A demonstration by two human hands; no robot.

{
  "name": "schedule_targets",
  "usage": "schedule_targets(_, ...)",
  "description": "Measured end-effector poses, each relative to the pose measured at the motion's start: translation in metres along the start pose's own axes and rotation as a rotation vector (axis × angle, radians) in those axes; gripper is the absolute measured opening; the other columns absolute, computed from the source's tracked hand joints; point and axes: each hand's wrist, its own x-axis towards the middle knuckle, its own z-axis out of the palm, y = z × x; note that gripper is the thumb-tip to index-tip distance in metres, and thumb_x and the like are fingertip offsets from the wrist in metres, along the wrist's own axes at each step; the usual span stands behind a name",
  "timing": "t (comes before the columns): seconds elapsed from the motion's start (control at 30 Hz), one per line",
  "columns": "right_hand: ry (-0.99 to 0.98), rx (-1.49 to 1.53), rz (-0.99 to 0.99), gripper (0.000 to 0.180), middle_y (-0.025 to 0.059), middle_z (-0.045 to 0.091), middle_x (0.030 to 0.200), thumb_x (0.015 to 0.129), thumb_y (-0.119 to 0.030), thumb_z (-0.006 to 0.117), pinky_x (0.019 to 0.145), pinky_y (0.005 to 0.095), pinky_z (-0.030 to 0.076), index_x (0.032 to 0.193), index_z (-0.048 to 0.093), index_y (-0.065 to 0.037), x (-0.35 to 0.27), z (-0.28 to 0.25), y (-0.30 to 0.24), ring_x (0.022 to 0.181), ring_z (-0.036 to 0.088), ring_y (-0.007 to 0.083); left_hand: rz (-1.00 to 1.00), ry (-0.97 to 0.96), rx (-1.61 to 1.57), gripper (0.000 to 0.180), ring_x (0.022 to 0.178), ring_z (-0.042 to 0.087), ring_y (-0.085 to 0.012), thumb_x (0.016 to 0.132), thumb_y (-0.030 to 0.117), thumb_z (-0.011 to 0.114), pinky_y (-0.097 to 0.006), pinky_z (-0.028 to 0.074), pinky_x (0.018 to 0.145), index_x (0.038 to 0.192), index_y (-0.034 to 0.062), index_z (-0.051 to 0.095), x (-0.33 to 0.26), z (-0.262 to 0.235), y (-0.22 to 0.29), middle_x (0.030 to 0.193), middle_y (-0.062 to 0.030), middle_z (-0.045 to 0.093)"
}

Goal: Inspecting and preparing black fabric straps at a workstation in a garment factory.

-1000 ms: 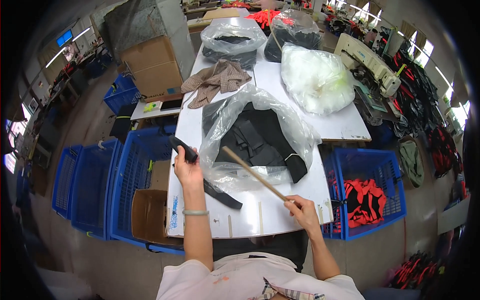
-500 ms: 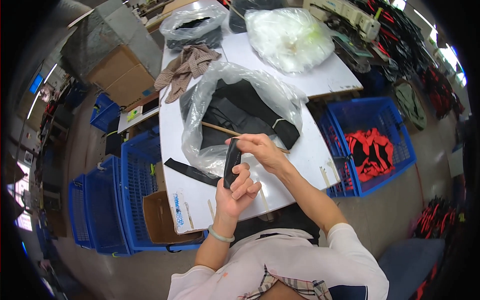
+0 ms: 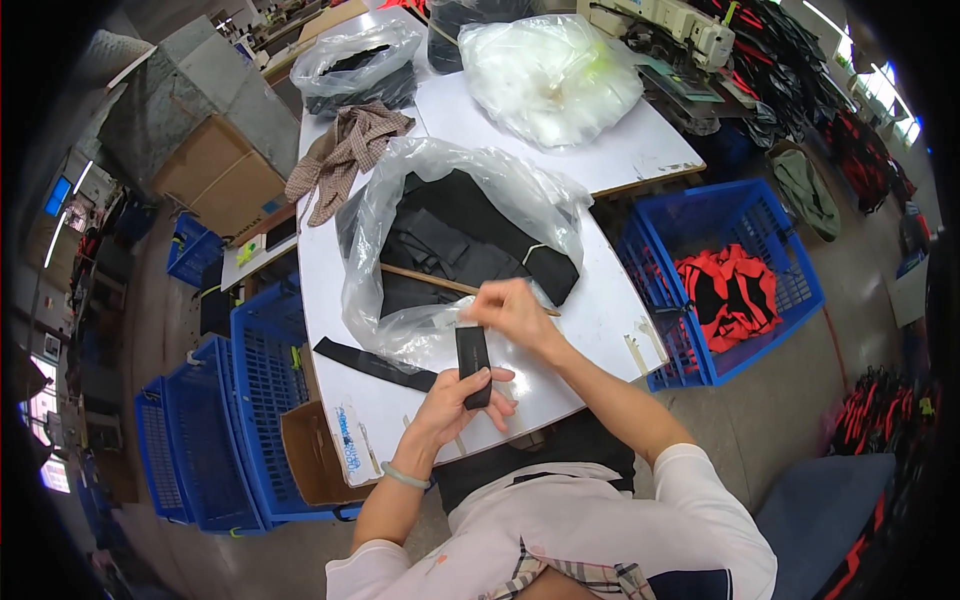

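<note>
In the head view, the left hand [image 3: 452, 398] is closed around the lower end of a short black fabric strip [image 3: 473, 365], held upright over the near edge of the white table [image 3: 620, 150]. The right hand [image 3: 512, 312] pinches the strip's upper end with curled fingers, just in front of a thin wooden stick [image 3: 440, 283] that lies across a clear plastic bag of black garments [image 3: 455, 240]. A longer black strip [image 3: 372, 363] lies flat on the table left of the hands. A blue crate of red pieces [image 3: 730, 280] stands right of the table.
</note>
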Motion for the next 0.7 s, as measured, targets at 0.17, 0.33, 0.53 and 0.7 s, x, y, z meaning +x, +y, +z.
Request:
schedule_targets(0.17, 0.577, -1.07, -0.457, 0.021, 0.0077, 0.051, 0.086, 0.072, -0.013, 0.065, 0.068, 0.0365, 0.045, 0.093, 0.062, -0.008, 0.067, -0.045, 0.013, 0.085, 0.054, 0.0251, -0.042, 0.123, -0.11, 0.043, 0.074, 0.066, -0.033, 0.095, 0.026, 0.048, -0.04, 0.048, 0.082, 0.115, -0.0119, 0.049, 0.002, 0.001, -0.007, 0.086, -0.0249, 0.065)
schedule_targets(0.33, 0.481, -1.38, -0.544, 0.02, 0.0078, 0.049, 0.089, 0.071, -0.007, 0.056, 0.063, 0.0347, 0.042, 0.091, 0.061, -0.008, 0.095, -0.064, 0.044, 0.085, 0.051, 0.0238, 0.052, 0.21, -0.184, 0.04, 0.083, 0.065, -0.0316, 0.095, 0.024, 0.046, -0.039, 0.047, 0.084, 0.115, -0.0103, 0.05, 0.007, 0.002, -0.011, 0.094, -0.0246, 0.064)
schedule_targets(0.53, 0.487, -1.355, -0.468, 0.016, 0.0101, 0.049, 0.088, 0.065, -0.003, 0.061, 0.064, 0.0358, 0.042, 0.08, 0.055, -0.005, 0.107, -0.058, 0.047, 0.084, 0.052, 0.0265, 0.056, 0.246, -0.205, 0.039, 0.081, 0.065, -0.0295, 0.095, 0.022, 0.046, -0.037, 0.048, 0.083, 0.115, -0.0104, 0.049, 0.012, -0.005, -0.015, 0.093, -0.0232, 0.064)
schedule_targets(0.7, 0.638, -1.318, -0.362, 0.018, 0.0119, 0.049, 0.088, 0.062, 0.0, 0.062, 0.066, 0.0378, 0.042, 0.076, 0.053, -0.004, 0.123, -0.042, 0.048, 0.083, 0.052, 0.0281, 0.046, 0.212, -0.204, 0.039, 0.08, 0.065, -0.0281, 0.095, 0.023, 0.046, -0.036, 0.049, 0.081, 0.115, -0.0104, 0.049, 0.024, 0.005, -0.02, 0.093, -0.0229, 0.064)
